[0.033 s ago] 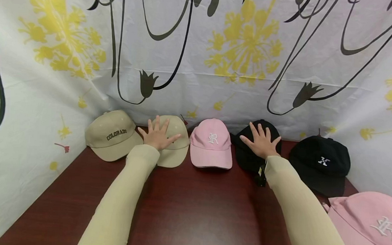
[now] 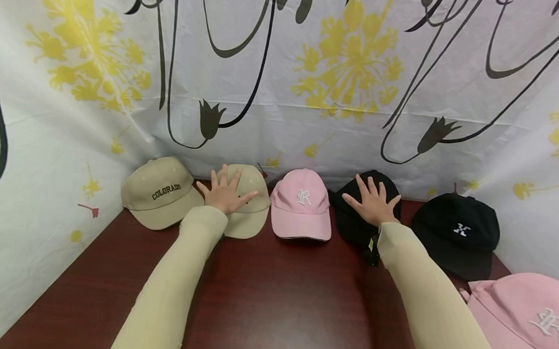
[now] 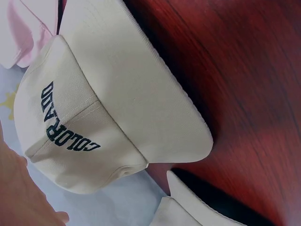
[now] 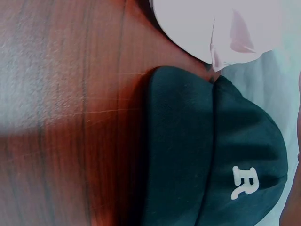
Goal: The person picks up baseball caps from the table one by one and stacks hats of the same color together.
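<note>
My left hand (image 2: 223,194), fingers spread, is over a beige baseball cap (image 2: 252,217) in the head view. The left wrist view shows this cap (image 3: 89,103) with dark COLORADO lettering, and part of the hand at the left edge. My right hand (image 2: 373,203) is spread over a black cap (image 2: 351,226); the right wrist view shows a white R on that cap (image 4: 254,146). Whether either hand touches its cap I cannot tell. Between the hands sits a pink cap (image 2: 301,208) with white lettering, its brim toward me.
Another beige COLORADO cap (image 2: 161,191) lies at the far left. On the right are a black cap (image 2: 459,234) with a white X-like mark and a second pink cap (image 2: 524,311), cut off by the frame. A patterned white cloth (image 2: 273,82) hangs behind the dark red wooden table (image 2: 284,293).
</note>
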A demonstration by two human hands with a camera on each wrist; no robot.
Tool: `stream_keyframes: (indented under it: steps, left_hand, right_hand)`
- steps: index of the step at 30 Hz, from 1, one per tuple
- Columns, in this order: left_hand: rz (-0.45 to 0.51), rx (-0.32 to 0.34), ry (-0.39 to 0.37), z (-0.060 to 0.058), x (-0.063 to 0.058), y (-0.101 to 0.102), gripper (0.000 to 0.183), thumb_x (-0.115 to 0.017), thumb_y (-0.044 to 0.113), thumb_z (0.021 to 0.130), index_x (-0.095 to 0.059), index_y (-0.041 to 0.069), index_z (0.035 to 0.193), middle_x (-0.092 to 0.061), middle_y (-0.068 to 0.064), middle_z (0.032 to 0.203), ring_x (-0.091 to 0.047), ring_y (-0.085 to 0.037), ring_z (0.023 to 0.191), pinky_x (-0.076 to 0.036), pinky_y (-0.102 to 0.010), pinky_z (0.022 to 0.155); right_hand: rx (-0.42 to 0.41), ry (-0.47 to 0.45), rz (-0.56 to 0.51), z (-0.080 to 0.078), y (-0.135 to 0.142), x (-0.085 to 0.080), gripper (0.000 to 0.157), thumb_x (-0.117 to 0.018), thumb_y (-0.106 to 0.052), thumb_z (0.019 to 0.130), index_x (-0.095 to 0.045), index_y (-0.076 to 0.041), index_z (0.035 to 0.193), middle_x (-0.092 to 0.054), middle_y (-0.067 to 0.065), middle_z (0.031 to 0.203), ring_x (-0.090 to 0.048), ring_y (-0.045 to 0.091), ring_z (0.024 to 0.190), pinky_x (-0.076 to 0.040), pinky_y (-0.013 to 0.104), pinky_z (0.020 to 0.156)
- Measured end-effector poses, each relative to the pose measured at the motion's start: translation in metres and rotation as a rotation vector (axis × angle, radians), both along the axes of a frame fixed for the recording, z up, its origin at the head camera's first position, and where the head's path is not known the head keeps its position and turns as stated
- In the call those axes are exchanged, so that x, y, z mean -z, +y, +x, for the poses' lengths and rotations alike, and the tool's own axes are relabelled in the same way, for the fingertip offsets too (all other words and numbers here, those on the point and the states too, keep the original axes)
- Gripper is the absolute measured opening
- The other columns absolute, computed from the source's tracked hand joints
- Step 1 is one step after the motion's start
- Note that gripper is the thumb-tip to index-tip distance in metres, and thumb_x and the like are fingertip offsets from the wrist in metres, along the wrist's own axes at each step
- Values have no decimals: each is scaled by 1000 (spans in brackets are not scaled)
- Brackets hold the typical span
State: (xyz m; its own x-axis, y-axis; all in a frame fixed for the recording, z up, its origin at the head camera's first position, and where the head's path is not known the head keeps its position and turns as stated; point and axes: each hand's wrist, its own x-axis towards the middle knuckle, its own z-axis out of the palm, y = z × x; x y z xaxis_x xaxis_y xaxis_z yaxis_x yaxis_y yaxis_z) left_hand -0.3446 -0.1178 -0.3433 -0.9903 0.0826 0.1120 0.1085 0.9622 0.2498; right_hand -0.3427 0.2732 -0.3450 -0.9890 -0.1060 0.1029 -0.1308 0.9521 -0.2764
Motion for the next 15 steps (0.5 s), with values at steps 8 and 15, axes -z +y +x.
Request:
stream_keyframes:
  steps: [8,15]
  left_hand:
    - [2,9,72,-3,3,2,88,-37,73,83,-11,23,151,4,-16,154,7,-40,138,4,-71,96]
    - [178,55,142,-5,-7,17,90,-48,65,84,-8,21,151,-2,-18,154,0,-41,138,4,-69,97]
  right_hand:
    - [-13,72,-22,1,0,-1,84,-30,-69,88,1,-22,151,2,21,153,8,47,135,18,73,87]
    - [-101,173,-135,-5,-16,-8,81,-39,-60,92,-8,-14,151,-7,23,152,-2,45,136,2,64,102]
